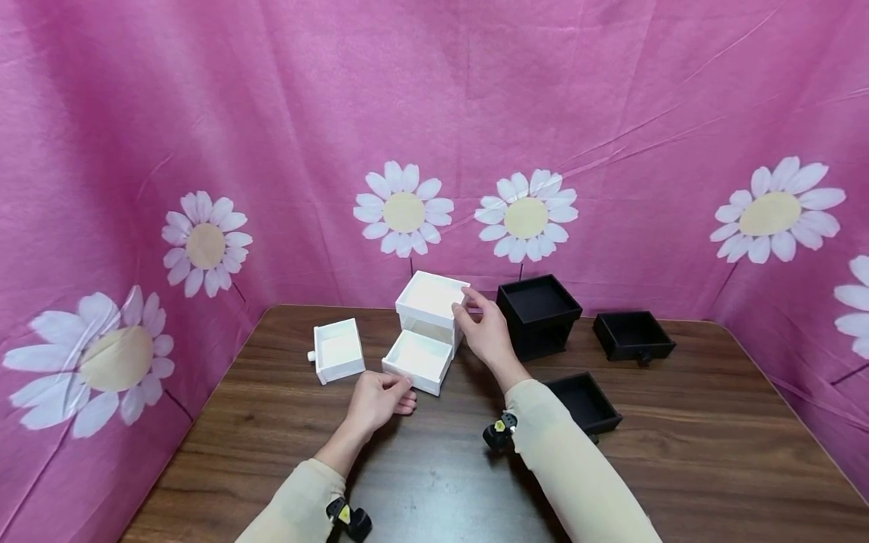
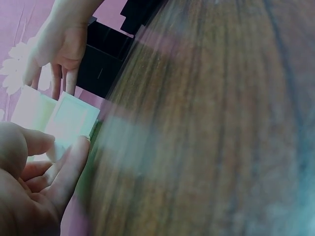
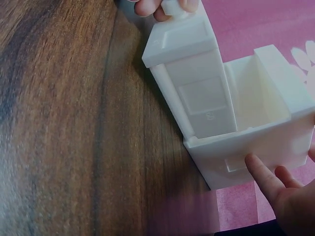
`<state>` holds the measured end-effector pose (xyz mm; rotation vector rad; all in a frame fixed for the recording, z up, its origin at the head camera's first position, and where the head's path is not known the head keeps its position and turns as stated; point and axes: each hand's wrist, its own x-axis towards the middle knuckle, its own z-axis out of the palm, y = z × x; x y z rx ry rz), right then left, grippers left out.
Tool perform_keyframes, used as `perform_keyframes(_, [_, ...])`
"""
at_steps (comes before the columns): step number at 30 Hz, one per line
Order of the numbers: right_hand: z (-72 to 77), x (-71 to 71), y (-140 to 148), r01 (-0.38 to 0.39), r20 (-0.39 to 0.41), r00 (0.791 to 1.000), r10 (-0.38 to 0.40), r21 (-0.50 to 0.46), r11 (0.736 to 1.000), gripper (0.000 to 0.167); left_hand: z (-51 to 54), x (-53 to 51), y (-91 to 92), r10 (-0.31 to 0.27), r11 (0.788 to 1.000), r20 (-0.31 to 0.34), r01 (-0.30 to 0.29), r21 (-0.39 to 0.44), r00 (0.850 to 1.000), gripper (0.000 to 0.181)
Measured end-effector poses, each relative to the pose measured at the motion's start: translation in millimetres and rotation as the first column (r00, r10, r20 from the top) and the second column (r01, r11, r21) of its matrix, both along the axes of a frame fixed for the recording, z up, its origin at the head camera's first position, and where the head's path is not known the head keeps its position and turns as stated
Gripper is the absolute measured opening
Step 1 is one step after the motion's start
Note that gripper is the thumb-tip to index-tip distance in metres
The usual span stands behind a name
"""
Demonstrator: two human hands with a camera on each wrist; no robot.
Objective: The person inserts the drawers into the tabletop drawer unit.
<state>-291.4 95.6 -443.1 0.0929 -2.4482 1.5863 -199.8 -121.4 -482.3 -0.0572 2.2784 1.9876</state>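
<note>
A white two-level mini drawer cabinet (image 1: 432, 290) stands mid-table, with its lower drawer (image 1: 417, 356) pulled well out and the upper bay bare. My left hand (image 1: 379, 402) pinches the round knob (image 3: 173, 7) on that drawer's front between thumb and fingers. Against the cabinet's right wall rests my right hand (image 1: 486, 332), its fingers fairly straight. One fingertip lies at the top rim and another presses the side wall (image 3: 236, 160). Some of the right fingers are hidden behind the cabinet.
A loose white drawer (image 1: 339, 349) lies to the left, knob facing left. On the right stands a black cabinet (image 1: 539, 302) with open bays. Two black drawers lie near it, one (image 1: 634, 335) farther right and one (image 1: 585, 403) beside the right forearm. Pink cloth (image 1: 305, 113) hangs behind the table.
</note>
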Motion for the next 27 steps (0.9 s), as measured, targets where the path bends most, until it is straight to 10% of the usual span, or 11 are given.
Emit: perform_keyframes(27, [-0.8,0.9,0,-0.010,-0.016,1.000,0.010,-0.005,1.000,0.051,-1.6,-13.5,-1.6,-0.048,0.997,0.013,0.049,-0.059,0.999,0.023])
